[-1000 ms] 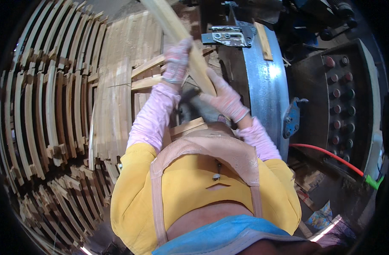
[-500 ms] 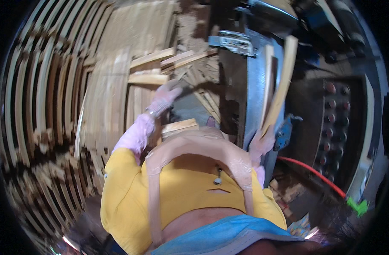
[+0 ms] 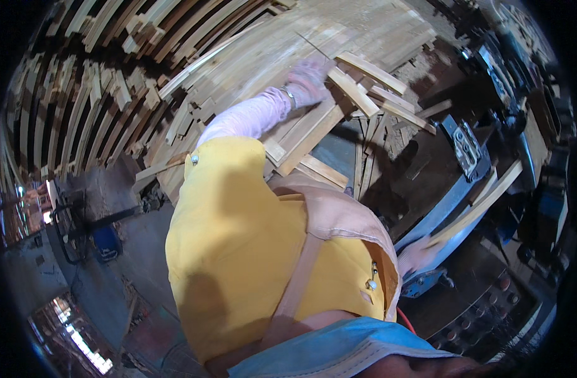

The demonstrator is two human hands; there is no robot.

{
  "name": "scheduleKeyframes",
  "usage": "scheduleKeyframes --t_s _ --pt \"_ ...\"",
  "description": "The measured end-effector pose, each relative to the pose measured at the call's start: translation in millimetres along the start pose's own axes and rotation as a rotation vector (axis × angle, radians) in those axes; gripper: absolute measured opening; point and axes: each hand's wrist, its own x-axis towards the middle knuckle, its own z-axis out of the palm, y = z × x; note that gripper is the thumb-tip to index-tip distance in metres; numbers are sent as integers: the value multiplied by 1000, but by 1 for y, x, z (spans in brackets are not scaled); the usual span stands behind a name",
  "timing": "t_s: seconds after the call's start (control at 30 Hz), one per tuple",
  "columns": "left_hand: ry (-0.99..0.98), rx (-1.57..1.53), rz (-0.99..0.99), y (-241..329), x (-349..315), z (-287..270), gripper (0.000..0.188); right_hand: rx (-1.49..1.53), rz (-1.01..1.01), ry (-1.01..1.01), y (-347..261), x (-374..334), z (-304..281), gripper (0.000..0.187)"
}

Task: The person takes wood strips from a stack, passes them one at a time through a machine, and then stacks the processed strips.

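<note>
My left hand [image 3: 309, 80], in a pale glove and pink sleeve, is stretched over the stacked wooden strips [image 3: 263, 60] ahead. Motion smears its fingers, so their grip cannot be made out. It is beside the end of a short wooden piece [image 3: 353, 91] lying across the pile. At the right, my gloved right hand [image 3: 419, 253] is closed around the near end of a long pale wooden strip [image 3: 480, 205]. This strip slants away over the blue-grey metal bed [image 3: 436, 211] of a machine. A second, narrower strip [image 3: 487, 188] lies alongside it.
Long wooden strips [image 3: 71, 120] stand in dense stacks at the left. Loose pieces [image 3: 398, 110] and sawdust lie between pile and machine. A metal bracket [image 3: 466, 151] sits on the machine's bed. A dark control panel with buttons [image 3: 490, 302] is at the lower right.
The view has swung left with my body. My left hand has reached farther forward over the stacked wood. My right hand stays on the strip at the machine.
</note>
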Motion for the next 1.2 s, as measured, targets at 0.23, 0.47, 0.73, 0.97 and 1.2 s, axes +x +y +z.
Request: scheduleKeyframes --t_s 0.23,0.47,0.73,0.97,1.2 --pt "-76 118 -171 -49 -4 13 77 -139 -38 -186 172 -110 -4 68" --pt "-89 10 -185 -45 -1 -4 78 -179 -337 287 15 42 10 56" --pt "-32 -700 -85 102 55 -132 80 79 -22 -94 -12 139 52 49" --pt "43 -1481 58 269 53 -60 82 751 -135 -623 -214 -9 -22 88" --pt "-588 -1332 221 245 -1 -2 81 170 172 -218 -21 -122 -58 85"
